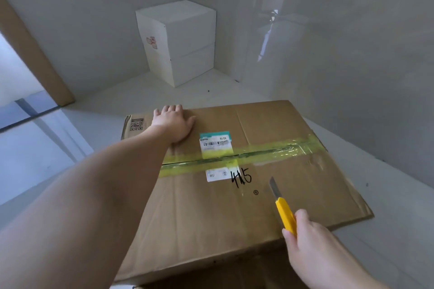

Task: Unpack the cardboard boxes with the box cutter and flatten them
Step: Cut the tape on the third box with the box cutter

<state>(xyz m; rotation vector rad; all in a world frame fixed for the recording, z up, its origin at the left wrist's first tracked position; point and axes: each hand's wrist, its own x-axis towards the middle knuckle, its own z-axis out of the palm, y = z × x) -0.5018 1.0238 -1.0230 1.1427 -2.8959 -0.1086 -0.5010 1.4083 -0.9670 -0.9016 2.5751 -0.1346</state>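
A large brown cardboard box fills the middle of the view, top side up. Yellow-green tape runs across its centre seam, over a white shipping label; a dark slit shows along the seam. My left hand lies flat on the far left part of the box top, fingers reaching over the far edge. My right hand grips a yellow box cutter at the near right. Its blade is extended and points toward the tape, above the near flap.
A white box stands in the far corner against grey walls. A brown door frame rises at the left, with a glass panel beside it. Pale floor surrounds the cardboard box.
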